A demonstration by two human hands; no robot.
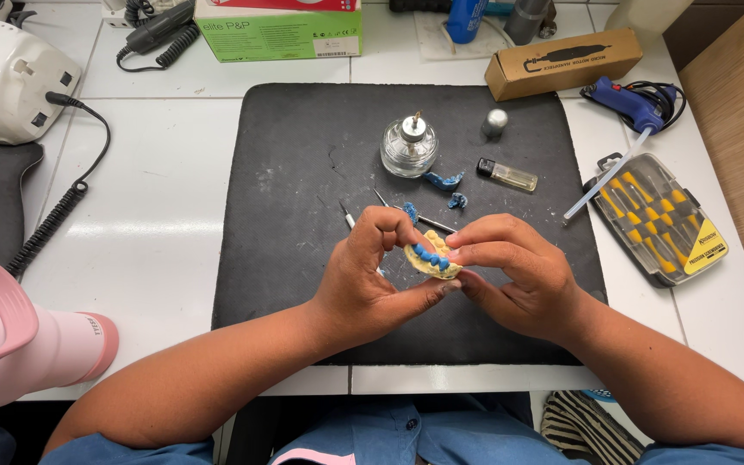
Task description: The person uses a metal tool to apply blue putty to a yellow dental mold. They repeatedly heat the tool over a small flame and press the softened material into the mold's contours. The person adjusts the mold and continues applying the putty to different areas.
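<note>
The mat (303,284) is matt black and scuffed, on a glossy white tiled counter (157,224). The burner (409,148) is clear glass with a metal cap. The cast (434,257) looks chalky yellow plaster under smooth blue wax. The box (563,64) is plain brown cardboard.

The person's two arms are bare from the hands up past the elbows, with no watch, bracelet, ring or glove showing on either one. The left hand (363,280) and the right hand (518,271) have short, plain, unpainted nails. Short sleeves (114,449) of blue denim-like cloth begin at the upper arms, at the lower corners of the view. The same blue cloth covers the chest at the bottom edge, where a dark round button (408,424) sits on the shirt front. A small patch of pink cloth (316,456) shows at the very bottom, below the shirt's opening.
</note>
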